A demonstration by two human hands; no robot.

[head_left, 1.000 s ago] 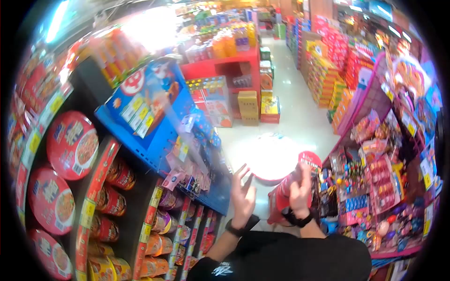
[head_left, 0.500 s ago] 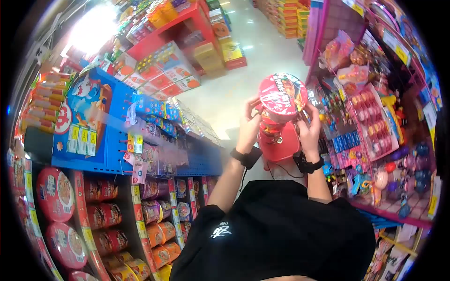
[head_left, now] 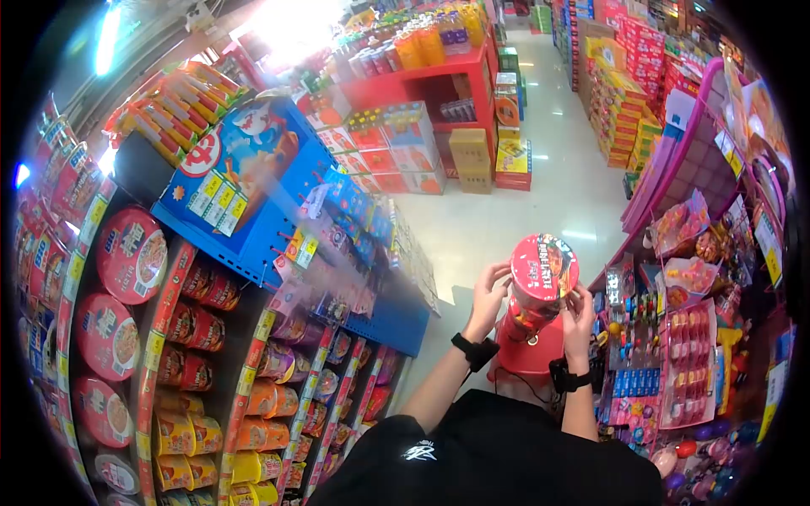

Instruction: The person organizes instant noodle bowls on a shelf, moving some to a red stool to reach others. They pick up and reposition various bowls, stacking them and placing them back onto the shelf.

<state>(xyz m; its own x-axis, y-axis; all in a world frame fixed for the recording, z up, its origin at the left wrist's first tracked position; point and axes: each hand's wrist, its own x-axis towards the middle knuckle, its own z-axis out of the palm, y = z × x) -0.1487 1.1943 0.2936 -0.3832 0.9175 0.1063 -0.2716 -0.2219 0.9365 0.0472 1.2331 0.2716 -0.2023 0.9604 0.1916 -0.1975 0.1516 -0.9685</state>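
Note:
A stack of noodle cups with a round red lid [head_left: 544,266] on top stands in front of me, over a red stool [head_left: 533,352]. My left hand [head_left: 489,295] is at the left side of the upper cup, its fingers curved against the rim. On the right side, my right hand [head_left: 579,315] touches the same cup, fingers bent round it. Both hands are closed on the cup from its two sides. The lower cups are partly hidden by the top one. Black bands sit on both wrists.
Shelves of noodle cups [head_left: 199,327] and large red bowls [head_left: 108,336] line the left. A blue display [head_left: 245,244] juts out beside them. A pink rack of toys [head_left: 688,354] stands right. Cartons [head_left: 471,160] stand beyond on the aisle floor [head_left: 557,198].
One second ago my left hand was open and apart from the cups; both hands are now at the top cup. Since half a second ago the view has tilted up and the cup sits lower in view.

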